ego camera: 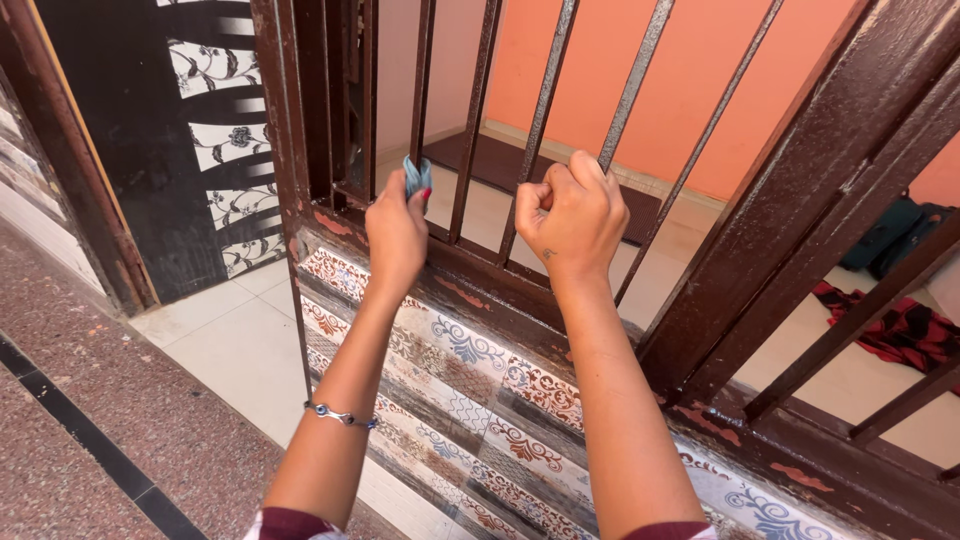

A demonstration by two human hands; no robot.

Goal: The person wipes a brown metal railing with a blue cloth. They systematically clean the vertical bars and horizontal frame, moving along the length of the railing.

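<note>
Patterned tiles (480, 390) are lining the low wall under the brown window grille (560, 120). The left hand (396, 232) is pinching a small blue cloth (416, 176) against one bar; the right hand (570, 215) is clenching around a neighbouring bar (618, 125). Beyond, a red cloth (900, 330) is lying on the floor.

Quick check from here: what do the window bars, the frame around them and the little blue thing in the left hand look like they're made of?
The bars look like metal painted dark brown, thin, round and glossy. The frame carries the same brown paint, chipped to reddish patches along the sill; metal or wood, I cannot tell. The blue thing in the left hand looks like soft cloth, bunched and creased.
</note>
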